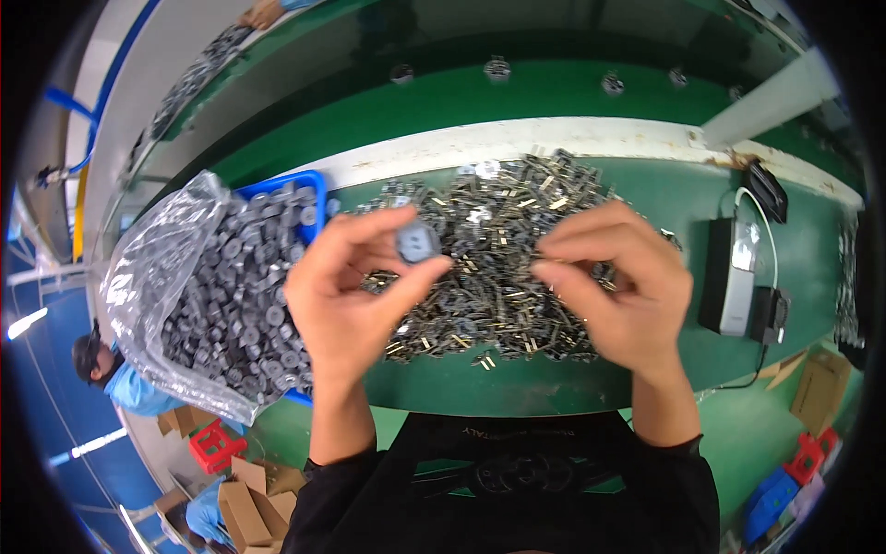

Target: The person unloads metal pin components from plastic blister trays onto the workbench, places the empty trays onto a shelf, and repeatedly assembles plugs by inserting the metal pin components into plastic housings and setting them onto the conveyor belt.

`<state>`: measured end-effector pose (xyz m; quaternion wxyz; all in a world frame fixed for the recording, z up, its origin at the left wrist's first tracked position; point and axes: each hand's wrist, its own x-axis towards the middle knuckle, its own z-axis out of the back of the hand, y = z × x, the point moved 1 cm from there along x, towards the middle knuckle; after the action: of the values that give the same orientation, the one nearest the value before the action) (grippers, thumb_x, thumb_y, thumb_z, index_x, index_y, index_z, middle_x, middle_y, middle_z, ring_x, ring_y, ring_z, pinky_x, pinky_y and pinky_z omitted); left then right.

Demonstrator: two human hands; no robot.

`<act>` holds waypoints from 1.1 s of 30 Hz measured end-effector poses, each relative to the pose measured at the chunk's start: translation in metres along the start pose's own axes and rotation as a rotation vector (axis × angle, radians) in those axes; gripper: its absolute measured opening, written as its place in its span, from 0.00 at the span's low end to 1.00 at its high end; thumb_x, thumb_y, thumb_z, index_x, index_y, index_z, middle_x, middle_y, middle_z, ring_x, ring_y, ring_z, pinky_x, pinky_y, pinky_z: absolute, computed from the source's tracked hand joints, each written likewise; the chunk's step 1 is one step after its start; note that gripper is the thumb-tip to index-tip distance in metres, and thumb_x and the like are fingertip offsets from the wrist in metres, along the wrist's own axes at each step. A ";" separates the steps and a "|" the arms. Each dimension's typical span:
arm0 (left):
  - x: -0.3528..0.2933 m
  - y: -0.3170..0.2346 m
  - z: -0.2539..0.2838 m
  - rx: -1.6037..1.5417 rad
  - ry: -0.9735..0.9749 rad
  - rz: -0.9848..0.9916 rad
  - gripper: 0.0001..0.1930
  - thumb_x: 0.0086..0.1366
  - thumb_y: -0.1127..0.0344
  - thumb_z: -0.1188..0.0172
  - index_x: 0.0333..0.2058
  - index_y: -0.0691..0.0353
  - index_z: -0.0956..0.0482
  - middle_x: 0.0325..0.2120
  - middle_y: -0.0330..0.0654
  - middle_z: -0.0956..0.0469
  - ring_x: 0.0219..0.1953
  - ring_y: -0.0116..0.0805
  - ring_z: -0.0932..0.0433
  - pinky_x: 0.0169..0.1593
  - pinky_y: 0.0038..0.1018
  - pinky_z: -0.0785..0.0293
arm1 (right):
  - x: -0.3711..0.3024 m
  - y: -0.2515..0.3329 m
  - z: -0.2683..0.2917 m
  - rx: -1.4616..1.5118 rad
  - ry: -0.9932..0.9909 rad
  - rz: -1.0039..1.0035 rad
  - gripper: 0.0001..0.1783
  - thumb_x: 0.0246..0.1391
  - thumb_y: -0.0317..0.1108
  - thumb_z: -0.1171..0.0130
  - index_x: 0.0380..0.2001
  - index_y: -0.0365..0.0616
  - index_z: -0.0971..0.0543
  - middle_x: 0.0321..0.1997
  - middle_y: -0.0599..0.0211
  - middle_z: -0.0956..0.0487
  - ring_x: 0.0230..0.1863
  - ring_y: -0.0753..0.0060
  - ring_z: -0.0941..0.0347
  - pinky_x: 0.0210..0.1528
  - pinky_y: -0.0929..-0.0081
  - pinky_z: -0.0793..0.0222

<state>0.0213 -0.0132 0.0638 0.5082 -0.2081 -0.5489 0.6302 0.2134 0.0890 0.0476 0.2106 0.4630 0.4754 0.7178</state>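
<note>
A grey round plastic piece [417, 242] with small slots in its face is pinched between the thumb and fingers of my left hand [341, 295]. My right hand [637, 286] hovers over the right side of a heap of small dark parts with brassy metal prongs [489, 286]. Its thumb and index fingertips are brought together; whatever may lie between them is too small to make out. Both hands are raised above the green tabletop [480, 392], a short way apart.
At left, a blue bin [322, 189] lined with a clear plastic bag [138, 277] holds many grey round pieces [245, 314]. A black-and-white device [732, 277] with cables stands at right. Beyond a white rail [443, 141], several round parts sit on a green belt [554, 97]. Another person [138, 383] is at far left.
</note>
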 end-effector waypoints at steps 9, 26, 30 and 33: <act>-0.014 -0.002 -0.057 -0.068 -0.025 -0.011 0.22 0.45 0.79 0.27 0.39 0.69 0.26 0.28 0.40 0.23 0.29 0.21 0.22 0.33 0.19 0.20 | -0.003 0.003 -0.012 -0.074 -0.120 0.015 0.08 0.43 0.19 0.34 0.26 0.36 0.24 0.27 0.63 0.22 0.21 0.80 0.29 0.18 0.84 0.35; -0.015 0.008 -0.067 -0.305 -0.016 0.066 0.24 0.47 0.85 0.33 0.44 0.73 0.31 0.40 0.48 0.25 0.40 0.31 0.22 0.41 0.21 0.21 | -0.010 -0.017 -0.022 -0.352 -0.272 0.184 0.09 0.40 0.25 0.35 0.24 0.41 0.27 0.23 0.69 0.30 0.21 0.69 0.30 0.18 0.76 0.34; 0.000 -0.002 -0.047 -0.247 0.155 0.233 0.16 0.56 0.84 0.42 0.46 0.74 0.25 0.36 0.46 0.21 0.36 0.28 0.21 0.39 0.21 0.23 | -0.010 -0.007 -0.009 -0.356 -0.140 0.252 0.14 0.39 0.23 0.34 0.33 0.36 0.21 0.29 0.64 0.24 0.25 0.68 0.26 0.22 0.77 0.29; 0.029 -0.013 -0.026 -0.176 0.262 0.256 0.12 0.59 0.80 0.43 0.43 0.72 0.22 0.35 0.46 0.21 0.32 0.27 0.22 0.37 0.21 0.24 | -0.004 -0.017 0.011 -0.362 -0.035 0.160 0.12 0.41 0.27 0.34 0.33 0.39 0.20 0.28 0.65 0.25 0.24 0.68 0.26 0.24 0.75 0.29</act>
<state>0.0361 0.0233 0.0757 0.4707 -0.4001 -0.5001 0.6069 0.2228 0.0995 0.0320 0.2409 0.4663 0.2963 0.7979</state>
